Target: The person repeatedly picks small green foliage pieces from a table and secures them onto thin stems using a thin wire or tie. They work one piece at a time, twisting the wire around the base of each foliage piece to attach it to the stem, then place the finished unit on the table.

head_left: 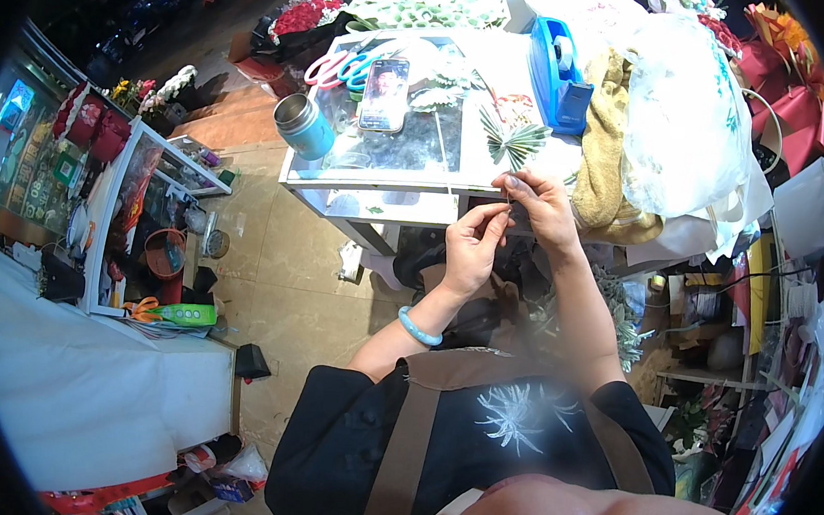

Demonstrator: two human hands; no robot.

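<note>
My right hand (543,210) is closed in a pinch just below a pleated green leaf (511,139), fanned out in a bow-like shape with pale edges. A thin stem or wire seems to run from the leaf into the fingers. My left hand (474,250), with a pale blue bangle (419,328) on its wrist, pinches lower down near the same thin piece; the fingers cover most of it. Both hands are at the near edge of a white glass-topped table (379,185). Similar pleated leaves (436,98) lie farther back on it.
On the table are a blue tumbler (304,128), a phone (384,96), pink-handled scissors (326,70) and a blue tape dispenser (557,75). A mustard cloth (602,156) and a clear plastic bag (684,124) crowd the right. Red flowers (305,19) stand beyond; cluttered shelves flank both sides.
</note>
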